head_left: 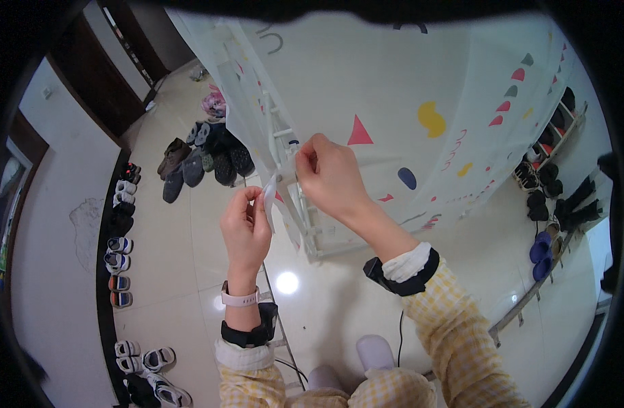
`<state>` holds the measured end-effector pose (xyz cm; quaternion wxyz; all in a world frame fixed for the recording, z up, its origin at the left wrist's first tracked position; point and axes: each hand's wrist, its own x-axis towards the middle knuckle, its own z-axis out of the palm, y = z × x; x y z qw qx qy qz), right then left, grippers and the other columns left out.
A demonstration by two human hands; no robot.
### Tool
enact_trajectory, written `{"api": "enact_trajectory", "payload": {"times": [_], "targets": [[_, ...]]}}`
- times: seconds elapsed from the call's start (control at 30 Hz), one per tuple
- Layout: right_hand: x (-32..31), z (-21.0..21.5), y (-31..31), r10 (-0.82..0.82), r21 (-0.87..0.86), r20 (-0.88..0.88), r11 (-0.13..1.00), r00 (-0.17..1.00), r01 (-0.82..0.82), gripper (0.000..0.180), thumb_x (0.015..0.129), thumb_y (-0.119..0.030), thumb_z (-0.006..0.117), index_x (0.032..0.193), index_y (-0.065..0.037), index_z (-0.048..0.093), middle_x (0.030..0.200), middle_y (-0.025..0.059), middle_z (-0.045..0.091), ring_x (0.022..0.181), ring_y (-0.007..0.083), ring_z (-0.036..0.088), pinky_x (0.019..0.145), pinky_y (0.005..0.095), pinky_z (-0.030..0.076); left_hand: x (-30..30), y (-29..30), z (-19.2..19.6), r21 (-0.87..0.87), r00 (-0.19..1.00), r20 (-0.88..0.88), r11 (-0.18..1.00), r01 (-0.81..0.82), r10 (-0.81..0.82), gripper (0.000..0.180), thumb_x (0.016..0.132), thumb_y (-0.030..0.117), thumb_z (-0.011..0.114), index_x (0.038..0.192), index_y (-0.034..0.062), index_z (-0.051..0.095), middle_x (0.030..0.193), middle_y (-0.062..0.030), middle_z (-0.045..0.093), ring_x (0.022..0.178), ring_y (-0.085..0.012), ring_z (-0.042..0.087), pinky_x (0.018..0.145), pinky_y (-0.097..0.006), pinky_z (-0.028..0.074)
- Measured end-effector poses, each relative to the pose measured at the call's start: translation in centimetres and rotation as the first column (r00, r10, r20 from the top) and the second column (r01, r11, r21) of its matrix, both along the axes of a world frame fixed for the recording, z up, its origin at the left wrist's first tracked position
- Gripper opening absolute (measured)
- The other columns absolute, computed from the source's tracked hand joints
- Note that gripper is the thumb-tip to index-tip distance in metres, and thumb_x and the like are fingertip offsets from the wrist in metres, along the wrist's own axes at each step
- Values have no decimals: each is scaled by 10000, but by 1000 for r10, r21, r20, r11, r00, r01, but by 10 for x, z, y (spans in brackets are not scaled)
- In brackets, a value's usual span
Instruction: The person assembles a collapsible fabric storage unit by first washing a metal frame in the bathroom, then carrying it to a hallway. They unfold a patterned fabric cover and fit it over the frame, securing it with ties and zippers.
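Observation:
A whitish, see-through cover [387, 81] printed with coloured shapes hangs over a white rack frame [276, 121] in front of me. My left hand [247, 224] is closed in a pinch on the cover's loose edge, which stands out as a thin white flap by the thumb. Higher and to the right, my right hand [331, 175] is closed with its fingertips together beside the frame's front corner. What those fingertips hold, if anything, is hidden behind the hand. Through the cover the rack's bars show faintly.
Dark shoes [220, 160] lie piled on the tiled floor left of the rack. A row of shoes [119, 245] lines the left wall [60, 197]. On the right stand boots [580, 204] and blue clogs [541, 255]. A black cable [401, 333] runs near my feet.

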<state>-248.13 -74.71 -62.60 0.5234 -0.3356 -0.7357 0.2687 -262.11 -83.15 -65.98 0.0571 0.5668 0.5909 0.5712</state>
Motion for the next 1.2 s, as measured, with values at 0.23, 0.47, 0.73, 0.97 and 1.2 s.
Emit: {"api": "enact_trajectory", "payload": {"times": [0.23,0.47,0.73,0.97,1.2], "targets": [[17,-37,-18,12,126,-178,992,984,10,141,839,-99,595,860,40,578,733,118,614,583,182,594,545,286,462,-18,-6,-57,-236,995,70,968,87,-73,324,795,147,678,1030,-14,522,875,-84,595,692,-138,557,547,-241,424],[32,-213,-61,200,-352,348,933,916,-70,213,811,-63,539,1001,33,545,893,220,618,795,398,601,688,468,482,-11,1,-205,-595,960,-252,802,-52,-124,1044,643,255,746,1365,-105,84,1358,-307,294,1245,-392,354,999,-372,355],[-2,-317,-37,55,-525,335,840,941,138,288,843,-153,500,1067,21,549,995,232,612,941,395,581,847,451,452,0,31,-267,-592,928,-330,728,-347,174,438,810,171,524,1203,21,401,762,-213,627,686,-403,613,614,-496,474],[-14,-331,4,271,-579,556,804,786,132,308,833,-217,490,914,46,627,873,243,625,861,415,596,807,451,459,-7,13,-284,-571,898,-431,742,-352,95,112,835,143,535,842,32,525,660,-184,611,562,-365,597,520,-468,474],[-20,-326,-4,399,-691,411,723,820,-5,269,788,-231,531,867,10,623,855,231,623,833,388,603,735,438,465,14,1,-301,-541,953,-302,823,-173,1,101,829,108,516,889,26,519,666,-182,608,584,-367,603,537,-460,486]]}}
